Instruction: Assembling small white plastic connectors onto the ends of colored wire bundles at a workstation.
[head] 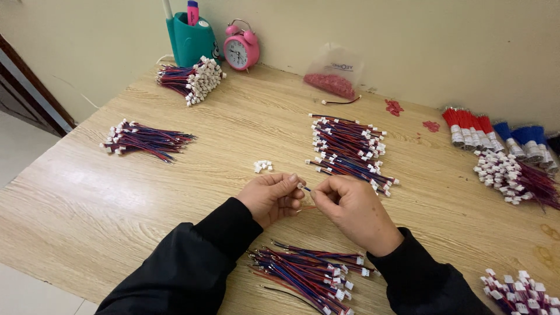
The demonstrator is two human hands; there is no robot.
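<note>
My left hand (271, 197) pinches a small white connector (300, 186) between thumb and forefinger. My right hand (352, 208) grips a thin red and blue wire (307, 189) whose tip meets that connector. Both hands hover over the middle of the wooden table (87, 204). A loose pile of red and blue wires with white connectors (309, 271) lies just below my wrists. A few loose white connectors (262, 165) sit just beyond my left hand.
More wire bundles lie at the left (146, 140), back left (192, 80), centre (350, 153), right (516, 178) and bottom right (522, 291). Red and blue terminal rolls (496, 137), a plastic bag of red parts (333, 76), a pink alarm clock (241, 49) and a teal holder (192, 38) stand by the wall.
</note>
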